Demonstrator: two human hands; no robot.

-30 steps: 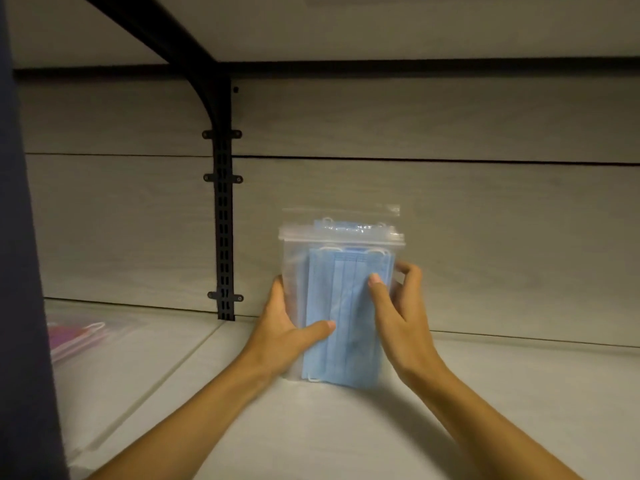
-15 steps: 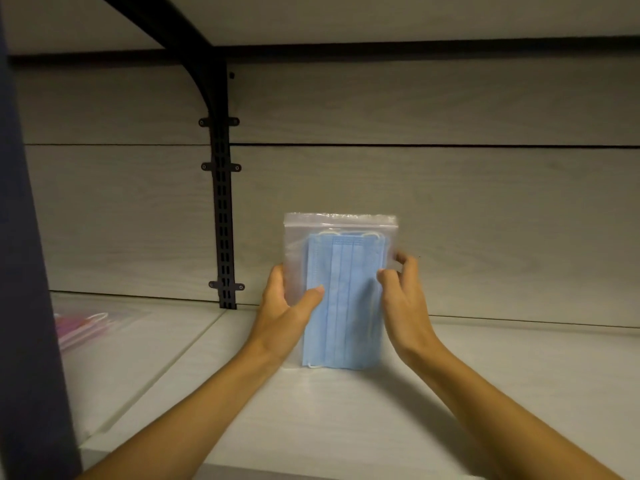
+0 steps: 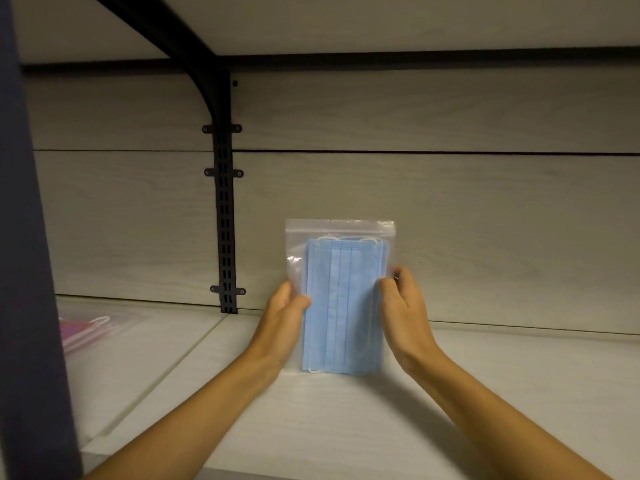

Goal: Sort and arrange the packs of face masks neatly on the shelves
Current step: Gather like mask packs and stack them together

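Where two hands meet, left hand (image 3: 282, 327), right hand (image 3: 405, 320), one blue mask pack (image 3: 341, 299) (upright)

Pale shelf (image 3: 485, 393) — blue mask pack (image 3: 341, 299) upright, pink pack (image 3: 93, 329) flat.

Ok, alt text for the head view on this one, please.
Two bare hands, left hand and right hand, hold a clear zip bag of blue face masks upright on a pale wooden shelf against the back panel. A pack of pink masks lies flat at far left.

Clear zip bags of blue pleated face masks (image 3: 341, 299): one, upright
Clear bags of pink masks (image 3: 90, 329): one, far left
Bare hands: two
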